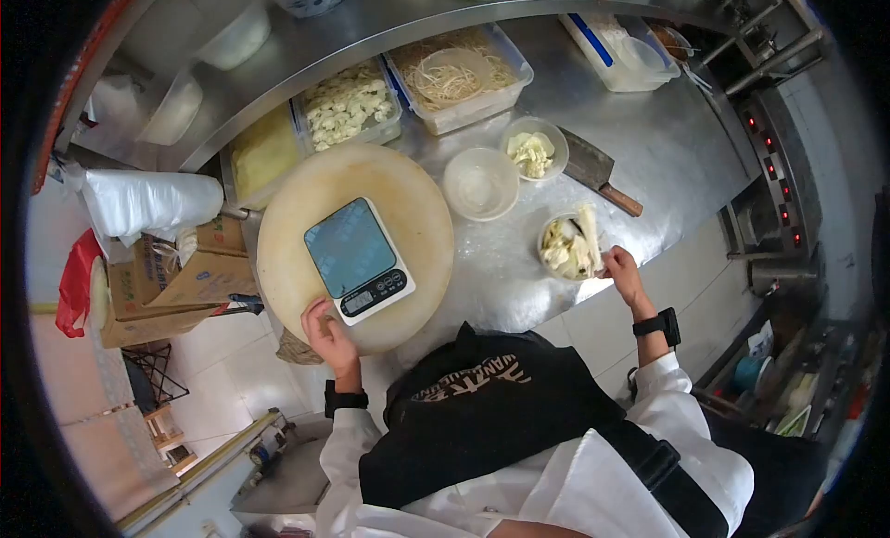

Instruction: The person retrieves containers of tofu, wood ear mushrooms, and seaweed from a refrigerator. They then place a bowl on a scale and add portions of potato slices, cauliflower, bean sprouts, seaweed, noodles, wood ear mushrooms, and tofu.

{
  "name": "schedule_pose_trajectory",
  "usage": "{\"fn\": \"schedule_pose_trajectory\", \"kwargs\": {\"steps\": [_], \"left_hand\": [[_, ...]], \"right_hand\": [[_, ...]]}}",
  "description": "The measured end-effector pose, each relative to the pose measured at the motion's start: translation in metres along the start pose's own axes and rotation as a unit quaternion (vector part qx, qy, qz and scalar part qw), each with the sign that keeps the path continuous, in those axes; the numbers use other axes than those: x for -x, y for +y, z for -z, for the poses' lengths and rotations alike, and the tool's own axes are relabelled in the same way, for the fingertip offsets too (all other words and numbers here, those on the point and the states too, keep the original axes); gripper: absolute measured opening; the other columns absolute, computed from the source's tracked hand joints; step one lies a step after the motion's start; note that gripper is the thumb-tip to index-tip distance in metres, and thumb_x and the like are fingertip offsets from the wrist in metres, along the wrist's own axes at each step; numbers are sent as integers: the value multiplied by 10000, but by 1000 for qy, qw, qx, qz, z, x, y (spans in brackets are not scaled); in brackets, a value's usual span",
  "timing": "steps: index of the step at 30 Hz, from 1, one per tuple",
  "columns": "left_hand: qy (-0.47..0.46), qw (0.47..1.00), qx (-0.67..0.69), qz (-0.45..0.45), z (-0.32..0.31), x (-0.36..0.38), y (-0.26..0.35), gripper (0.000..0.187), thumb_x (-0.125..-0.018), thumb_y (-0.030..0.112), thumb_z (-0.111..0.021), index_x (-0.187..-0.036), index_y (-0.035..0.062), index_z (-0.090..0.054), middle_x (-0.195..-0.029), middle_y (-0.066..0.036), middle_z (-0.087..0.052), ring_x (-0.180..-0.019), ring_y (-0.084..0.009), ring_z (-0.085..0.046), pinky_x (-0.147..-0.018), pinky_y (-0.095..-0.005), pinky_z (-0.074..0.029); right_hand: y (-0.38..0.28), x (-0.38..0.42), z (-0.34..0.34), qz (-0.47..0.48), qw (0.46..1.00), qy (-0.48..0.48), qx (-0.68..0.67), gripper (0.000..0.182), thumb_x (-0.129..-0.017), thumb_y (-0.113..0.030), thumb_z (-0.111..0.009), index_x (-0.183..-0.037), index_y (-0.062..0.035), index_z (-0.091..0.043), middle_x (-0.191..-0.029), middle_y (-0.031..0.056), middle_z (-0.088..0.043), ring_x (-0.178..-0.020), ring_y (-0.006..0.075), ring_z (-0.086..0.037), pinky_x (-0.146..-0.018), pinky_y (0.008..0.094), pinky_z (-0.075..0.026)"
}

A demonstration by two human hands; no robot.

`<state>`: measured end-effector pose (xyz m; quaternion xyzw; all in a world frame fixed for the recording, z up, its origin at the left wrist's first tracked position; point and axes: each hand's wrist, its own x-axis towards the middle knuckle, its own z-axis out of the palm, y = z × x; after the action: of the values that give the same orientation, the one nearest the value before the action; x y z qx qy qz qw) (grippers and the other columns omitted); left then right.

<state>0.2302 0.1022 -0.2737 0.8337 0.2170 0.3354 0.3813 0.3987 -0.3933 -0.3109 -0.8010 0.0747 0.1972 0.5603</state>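
Observation:
My left hand (331, 341) is at the near edge of the round cutting board (422, 214), its fingers stretched out beside the lower corner of a digital kitchen scale (350, 251). The scale sits on the board with its display lit and its plate bare. At the right, my right hand (627, 275) pinches the rim of a small bowl (542, 251) filled with pale cut vegetables, near the front edge of the steel counter. Farther back stand an empty-looking clear bowl (481, 184) and a bowl (561, 156) of pale yellow-green leaves.
A cleaver (593, 167) lies behind the filled bowl, handle toward the right. Tubs of bean sprouts (454, 70), cauliflower pieces (348, 107) and something yellow (264, 153) line the back under a steel shelf (371, 33). A plastic bag roll (148, 200) hangs at the left.

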Motion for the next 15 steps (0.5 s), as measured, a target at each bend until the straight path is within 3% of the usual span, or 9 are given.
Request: {"fn": "schedule_pose_trajectory", "kwargs": {"steps": [3, 5, 6, 7, 8, 10, 12, 14, 15], "left_hand": [[10, 998, 51, 32, -9, 3, 7, 291, -691, -46, -378, -934, 0, -531, -997, -113, -517, -964, -236, -491, -878, -321, -368], [17, 995, 75, 69, -11, 8, -2, 300, -703, -40, -375, -963, 2, -519, -998, -99, -508, -953, -211, -485, -867, -306, -368], [24, 989, 101, 110, -11, 11, -7, 311, -716, -34, -372, -993, 3, -508, -998, -84, -500, -943, -186, -480, -855, -292, -369], [24, 989, 100, 110, -12, 11, -10, 311, -716, -34, -372, -993, 3, -508, -998, -84, -500, -943, -186, -480, -855, -292, -369], [29, 988, 112, 103, -13, 12, -12, 308, -727, -24, -376, -1008, 2, -500, -994, -74, -496, -932, -170, -475, -843, -279, -371], [39, 987, 122, 97, -13, 12, -10, 307, -737, -13, -381, -1023, 1, -492, -990, -64, -492, -922, -153, -471, -831, -266, -373], [18, 984, 132, 119, -11, 13, -1, 317, -729, -27, -386, -1030, -5, -485, -991, -67, -490, -922, -162, -478, -832, -262, -376], [25, 984, 128, 119, -12, 11, 5, 320, -723, -38, -388, -1025, -6, -488, -988, -70, -491, -926, -168, -479, -842, -264, -373], [31, 985, 125, 118, -13, 10, 6, 323, -717, -49, -389, -1020, -6, -491, -986, -73, -492, -930, -174, -479, -852, -266, -370]], "right_hand": [[27, -20, 8, -16, 997, 81, -10, 170, -881, -176, -483, -826, -19, -520, -694, 21, -523, -620, 128, -574, -555, 240, -491], [23, -34, 13, -31, 996, 79, -17, 205, -883, -188, -485, -865, 12, -530, -696, 63, -537, -666, 168, -576, -617, 292, -491], [21, -41, 15, 13, 961, 207, 180, 211, -879, -189, -496, -887, 19, -530, -714, 92, -549, -701, 197, -571, -662, 321, -478], [7, -44, 12, 56, 870, 324, 366, 220, -874, -189, -507, -908, 27, -530, -732, 121, -560, -736, 226, -566, -706, 349, -465], [-13, -47, 7, 56, 871, 323, 366, 220, -874, -189, -507, -908, 27, -530, -732, 121, -560, -736, 226, -566, -706, 349, -465], [-53, -60, -6, 213, 879, 325, 276, 202, -857, -164, -536, -919, 28, -532, -788, 149, -570, -786, 258, -548, -758, 375, -431], [-55, -97, -21, 200, 948, 201, 145, 122, -811, -64, -552, -912, 4, -553, -821, 121, -576, -755, 232, -551, -747, 347, -436], [-66, -127, -43, 234, 944, 176, 152, 133, -809, -83, -544, -899, 15, -559, -824, 165, -565, -789, 310, -549, -708, 363, -458], [-75, -139, -51, 236, 944, 174, 153, 133, -809, -83, -544, -899, 15, -559, -824, 165, -565, -789, 310, -549, -708, 363, -458]]}}
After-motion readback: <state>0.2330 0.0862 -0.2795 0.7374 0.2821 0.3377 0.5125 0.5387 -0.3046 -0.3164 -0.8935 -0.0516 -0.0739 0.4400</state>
